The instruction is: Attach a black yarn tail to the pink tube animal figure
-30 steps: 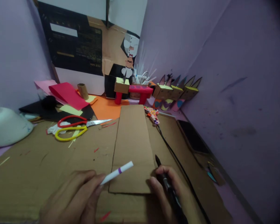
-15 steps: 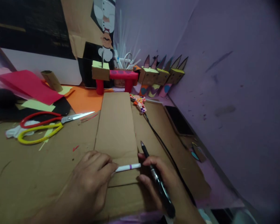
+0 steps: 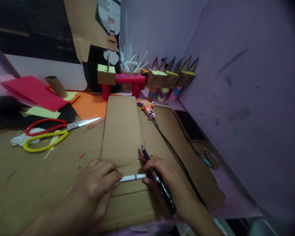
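A flat cardboard strip [image 3: 120, 137] lies lengthwise before me. Across its near part rests a slim white marker with a purple band [image 3: 131, 177]. My left hand [image 3: 98, 186] is closed, fingertips gripping the marker's left end and pressing it to the cardboard. In my right hand [image 3: 164, 177] is a black pen [image 3: 162, 186], held slanted with its point toward the strip's right edge. The right fingertips also meet the marker's right end. A dark crease crosses the cardboard below the marker.
Left lie red-and-yellow scissors [image 3: 64, 127] and coloured paper [image 3: 34, 91]. Ahead are a patterned glue gun [image 3: 148, 108], its black cord [image 3: 173, 147], and a pink-red cardboard animal figure [image 3: 130, 78]. Eared box figures [image 3: 172, 78] stand behind; a phone [image 3: 190, 125] lies by the wall.
My right hand and the pen have moved left, bringing the fingertips to the marker's right end. The left hand stays on the marker. The view has shifted slightly.
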The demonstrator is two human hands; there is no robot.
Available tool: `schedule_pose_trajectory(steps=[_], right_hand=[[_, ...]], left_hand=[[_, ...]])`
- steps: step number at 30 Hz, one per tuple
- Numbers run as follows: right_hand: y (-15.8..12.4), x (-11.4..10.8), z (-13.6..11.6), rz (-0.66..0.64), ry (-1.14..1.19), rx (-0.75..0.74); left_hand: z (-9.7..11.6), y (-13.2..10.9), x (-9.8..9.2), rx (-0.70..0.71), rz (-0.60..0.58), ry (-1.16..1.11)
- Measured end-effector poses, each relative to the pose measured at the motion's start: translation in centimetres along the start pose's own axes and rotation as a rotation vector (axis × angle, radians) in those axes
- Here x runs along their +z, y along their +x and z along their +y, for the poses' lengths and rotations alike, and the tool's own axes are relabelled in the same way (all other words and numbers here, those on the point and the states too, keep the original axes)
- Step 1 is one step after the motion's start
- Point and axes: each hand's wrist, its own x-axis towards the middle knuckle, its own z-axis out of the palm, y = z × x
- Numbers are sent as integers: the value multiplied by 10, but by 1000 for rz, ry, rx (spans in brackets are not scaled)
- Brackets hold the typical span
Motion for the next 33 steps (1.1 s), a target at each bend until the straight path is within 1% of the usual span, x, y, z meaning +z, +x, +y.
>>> schedule_pose_trajectory(steps=[2, 4, 7, 9, 13, 16, 20, 25, 29, 33], right_hand=[[-4, 0, 0, 32, 35, 7], [-9, 1, 1, 81, 87, 56], [-16, 1, 2, 188, 172, 143], [-19, 0, 3, 216, 176, 163], [-18, 0, 2, 197, 115, 124], [-16, 0, 1, 208, 116, 112], [-16, 1, 1, 240, 120, 115], [-19, 0, 2, 264, 92, 149], [-17, 0, 1, 221, 56, 146], [-12, 0, -2, 177, -8, 82]], left_hand=[[-3, 4, 0, 20, -7, -35], [-7, 5, 3, 42, 17, -65], [-11, 2, 6, 59, 42, -87], [-13, -2, 7, 66, 44, -98], [-11, -7, 8, 74, 47, -93], [-9, -8, 9, 97, 61, -69], [-8, -8, 10, 128, 60, -28], [-3, -3, 7, 165, 22, 31], [-1, -1, 6, 176, 25, 39], [-3, -3, 10, 165, 39, 20]])
